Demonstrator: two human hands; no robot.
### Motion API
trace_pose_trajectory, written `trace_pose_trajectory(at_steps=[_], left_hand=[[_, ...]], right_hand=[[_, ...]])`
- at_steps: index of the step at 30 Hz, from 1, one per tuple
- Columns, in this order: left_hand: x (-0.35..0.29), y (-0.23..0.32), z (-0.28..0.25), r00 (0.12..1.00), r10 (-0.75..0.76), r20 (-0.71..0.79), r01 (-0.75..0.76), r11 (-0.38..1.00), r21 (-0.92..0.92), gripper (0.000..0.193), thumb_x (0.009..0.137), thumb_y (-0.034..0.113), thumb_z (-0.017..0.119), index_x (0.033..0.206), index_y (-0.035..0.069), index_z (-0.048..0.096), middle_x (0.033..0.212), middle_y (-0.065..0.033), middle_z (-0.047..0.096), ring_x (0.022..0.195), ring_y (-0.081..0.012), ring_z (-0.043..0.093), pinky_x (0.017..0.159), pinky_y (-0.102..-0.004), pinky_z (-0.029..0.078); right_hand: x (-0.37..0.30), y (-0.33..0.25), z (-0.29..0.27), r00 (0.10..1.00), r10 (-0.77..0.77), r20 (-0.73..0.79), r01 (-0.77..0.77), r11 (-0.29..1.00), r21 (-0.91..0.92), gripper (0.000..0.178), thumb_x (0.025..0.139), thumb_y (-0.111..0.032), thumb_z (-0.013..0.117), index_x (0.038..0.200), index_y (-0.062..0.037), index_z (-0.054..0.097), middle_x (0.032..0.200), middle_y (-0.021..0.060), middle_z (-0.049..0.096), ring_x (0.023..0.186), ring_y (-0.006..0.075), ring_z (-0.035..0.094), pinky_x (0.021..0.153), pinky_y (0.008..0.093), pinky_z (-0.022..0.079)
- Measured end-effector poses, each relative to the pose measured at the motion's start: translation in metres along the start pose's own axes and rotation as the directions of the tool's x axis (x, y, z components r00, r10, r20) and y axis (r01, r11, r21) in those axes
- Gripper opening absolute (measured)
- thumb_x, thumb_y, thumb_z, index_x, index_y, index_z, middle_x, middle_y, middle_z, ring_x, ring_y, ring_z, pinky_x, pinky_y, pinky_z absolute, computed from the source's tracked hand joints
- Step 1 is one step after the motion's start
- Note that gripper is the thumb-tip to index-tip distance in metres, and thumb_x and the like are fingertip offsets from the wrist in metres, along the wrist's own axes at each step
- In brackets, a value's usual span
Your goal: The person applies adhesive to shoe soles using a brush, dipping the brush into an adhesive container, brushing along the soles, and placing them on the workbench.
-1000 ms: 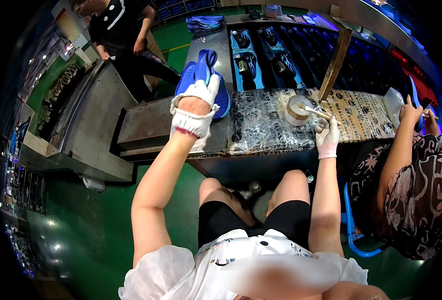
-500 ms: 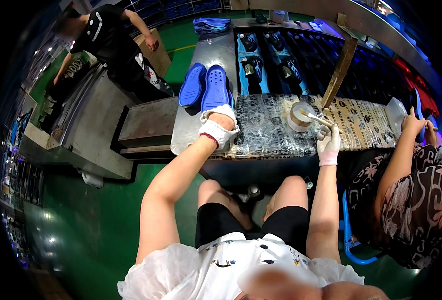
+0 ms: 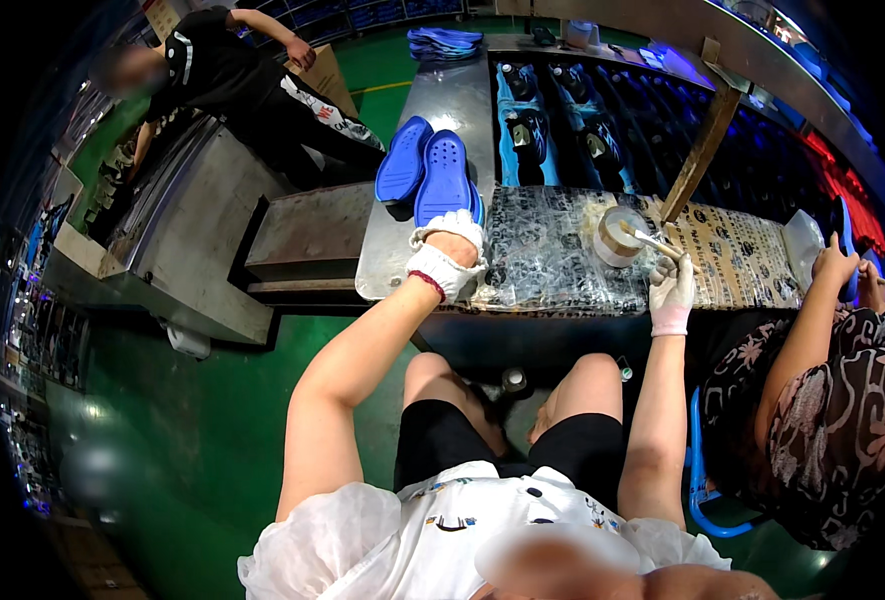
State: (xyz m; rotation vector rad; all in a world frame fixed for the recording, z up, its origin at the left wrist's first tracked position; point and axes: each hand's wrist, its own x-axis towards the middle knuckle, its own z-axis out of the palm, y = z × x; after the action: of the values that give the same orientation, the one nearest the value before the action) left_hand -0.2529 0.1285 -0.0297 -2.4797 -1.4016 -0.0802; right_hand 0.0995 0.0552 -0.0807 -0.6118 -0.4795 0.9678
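Note:
My left hand [image 3: 448,254], in a white glove, closes its fingers on the near end of a blue shoe sole [image 3: 444,172] with small holes. Another blue edge shows beneath that sole, and a second blue sole [image 3: 402,162] leans to its left. In my gloved right hand [image 3: 670,290] is a brush [image 3: 658,245] with a wooden handle, its pale head resting over the rim of a round tub [image 3: 602,240] of whitish stuff. The tub stands on the taped, plastic-covered part of the bench [image 3: 542,270].
Black and blue shoe parts [image 3: 530,135] lie in rows behind the bench covering. A wooden post [image 3: 704,150] rises right of the tub. Blue pieces [image 3: 444,43] are stacked at the far end. Co-workers stand at the left [image 3: 247,90] and sit at the right [image 3: 832,400].
The view has shifted, so the bench and soles appear slightly further right. The co-worker at the left leans further over. Both my hands keep about the same hold.

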Motion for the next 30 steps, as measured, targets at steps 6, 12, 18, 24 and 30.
trace_pose_trajectory(at_steps=[6,12,18,24,30], left_hand=[[-0.047,0.034,-0.035,0.956,0.22,-0.195,-0.253,0.953,-0.164,0.033,0.069,0.021,0.065,0.093,0.0,0.055,0.097,-0.0204,0.054,0.087,-0.0343,0.056,0.074,-0.0451,0.046],[-0.069,0.02,-0.06,0.766,0.18,-0.617,-0.508,0.757,-0.411,0.017,0.078,0.008,0.064,0.095,0.008,0.06,0.104,-0.013,0.061,0.095,-0.0322,0.059,0.088,-0.0454,0.044],[-0.041,-0.084,0.008,0.779,-0.575,-0.251,0.382,0.752,-0.538,0.076,0.076,0.025,0.073,0.139,0.006,0.035,0.142,-0.019,0.033,0.132,-0.0322,0.034,0.106,-0.0382,0.034],[0.0,-0.103,0.024,0.779,-0.627,0.019,0.523,0.632,-0.573,0.072,0.076,0.037,0.069,0.139,0.02,0.039,0.148,-0.0082,0.03,0.129,-0.031,0.039,0.105,-0.0388,0.035],[0.006,-0.113,0.04,0.795,-0.606,-0.035,0.488,0.672,-0.557,0.049,0.081,0.021,0.057,0.129,0.018,0.05,0.143,-0.0072,0.04,0.126,-0.0293,0.043,0.103,-0.0374,0.037]], right_hand=[[0.003,0.0,-0.01,0.999,-0.039,0.032,0.04,0.998,-0.038,0.031,0.096,-0.028,0.051,0.11,-0.0011,0.054,0.089,0.0042,0.057,0.074,0.0084,0.049,0.058,0.0221,0.037],[-0.003,-0.004,-0.006,1.0,-0.018,-0.003,0.018,1.0,-0.024,0.03,0.096,-0.027,0.05,0.11,-0.0012,0.054,0.09,0.0043,0.056,0.073,0.0085,0.047,0.059,0.0221,0.036],[-0.005,-0.005,0.006,0.999,0.004,0.035,-0.004,1.0,0.01,0.031,0.096,-0.03,0.052,0.109,-0.002,0.054,0.086,0.0019,0.053,0.072,0.0074,0.044,0.059,0.0217,0.035],[0.0,-0.005,-0.007,0.999,0.003,0.035,-0.004,1.0,0.02,0.028,0.096,-0.025,0.05,0.109,-0.0011,0.055,0.098,0.0069,0.059,0.074,0.0086,0.049,0.059,0.0216,0.038],[-0.005,-0.007,0.008,1.0,-0.003,-0.02,0.002,0.999,-0.045,0.03,0.096,-0.03,0.052,0.108,-0.0029,0.055,0.086,0.0026,0.056,0.072,0.0068,0.047,0.057,0.0202,0.035]])
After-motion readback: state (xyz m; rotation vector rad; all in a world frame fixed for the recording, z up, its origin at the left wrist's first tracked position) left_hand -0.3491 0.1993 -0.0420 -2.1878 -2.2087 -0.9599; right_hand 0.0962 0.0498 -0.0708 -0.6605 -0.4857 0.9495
